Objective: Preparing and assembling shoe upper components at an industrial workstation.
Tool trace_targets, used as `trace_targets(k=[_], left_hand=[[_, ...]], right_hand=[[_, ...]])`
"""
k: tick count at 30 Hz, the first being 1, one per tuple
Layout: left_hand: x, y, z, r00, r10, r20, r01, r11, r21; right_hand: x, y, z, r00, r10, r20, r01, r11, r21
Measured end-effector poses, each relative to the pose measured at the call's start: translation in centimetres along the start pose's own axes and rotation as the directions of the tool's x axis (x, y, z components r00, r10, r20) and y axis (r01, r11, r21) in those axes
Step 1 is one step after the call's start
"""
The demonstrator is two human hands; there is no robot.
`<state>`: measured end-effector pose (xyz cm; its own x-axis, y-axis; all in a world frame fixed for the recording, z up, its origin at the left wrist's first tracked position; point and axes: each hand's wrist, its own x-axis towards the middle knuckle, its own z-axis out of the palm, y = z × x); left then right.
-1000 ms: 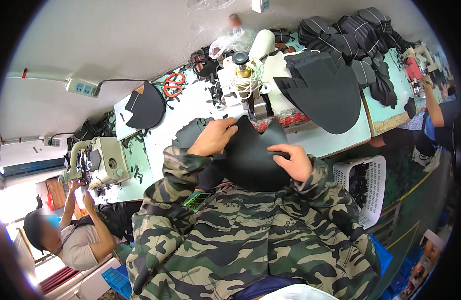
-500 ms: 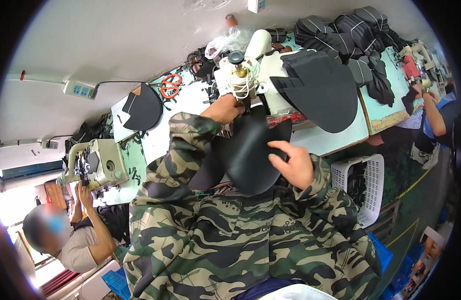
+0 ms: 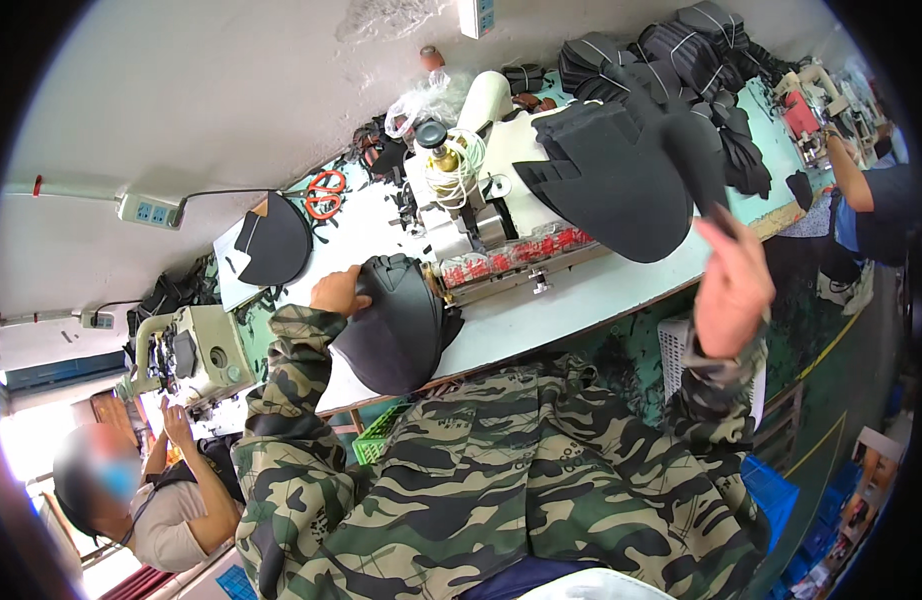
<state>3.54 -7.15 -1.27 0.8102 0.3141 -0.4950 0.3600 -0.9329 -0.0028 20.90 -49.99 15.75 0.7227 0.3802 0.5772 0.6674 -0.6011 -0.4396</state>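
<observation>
At the sewing bench (image 3: 581,300), I am lifting a black cut piece (image 3: 696,150) off to my right with my right hand (image 3: 731,290), the fingers (image 3: 726,245) pressed together and pinching its lower tip so that the long axis of the piece is running up and slightly left from my grip, hanging in front of the stack of black fan-shaped pieces (image 3: 606,185) lying on the machine bed. My right arm is raised and bent, its camouflage sleeve (image 3: 711,390) standing almost upright, the hand well above the bench edge. My left hand (image 3: 339,292) is resting low and to the left, its fingers curled on the upper edge of a dark rounded piece (image 3: 396,335) that is lying flat on the bench just left of the white sewing machine (image 3: 461,215), its long axis running from the machine's foot down toward my chest. The left hand is the nearer one to the machine; the right one is holding its piece well apart from it. Orange scissors (image 3: 325,193) are lying farther back, and another person (image 3: 131,490) is working at a neighbouring machine.
</observation>
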Motion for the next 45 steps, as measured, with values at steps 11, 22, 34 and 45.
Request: trace_targets(k=[11,22,34,45], left_hand=[[-1.3,1.4,1.0,0.974,-0.012,-0.227,0.016,1.0,0.018],[-4.5,10.1,-10.5,0.744,0.662,-0.088,-0.532,0.508,-0.678],[-0.6,13.6,-6.7,0.991,0.12,0.05,-0.074,0.835,-0.546],[3.6,13.4,-8.5,0.954,0.299,-0.005,-0.245,0.772,-0.586]], right_hand=[[-5.4,5.6,8.4,0.924,-0.113,0.365,0.1,0.994,0.053],[-9.7,0.7,11.7,0.571,-0.243,0.784,-0.629,0.485,0.608],[-10.1,-3.0,14.1,0.655,0.17,0.736,-0.637,0.647,0.418],[-8.5,-4.8,10.5,0.723,0.09,0.685,-0.462,0.799,0.384]])
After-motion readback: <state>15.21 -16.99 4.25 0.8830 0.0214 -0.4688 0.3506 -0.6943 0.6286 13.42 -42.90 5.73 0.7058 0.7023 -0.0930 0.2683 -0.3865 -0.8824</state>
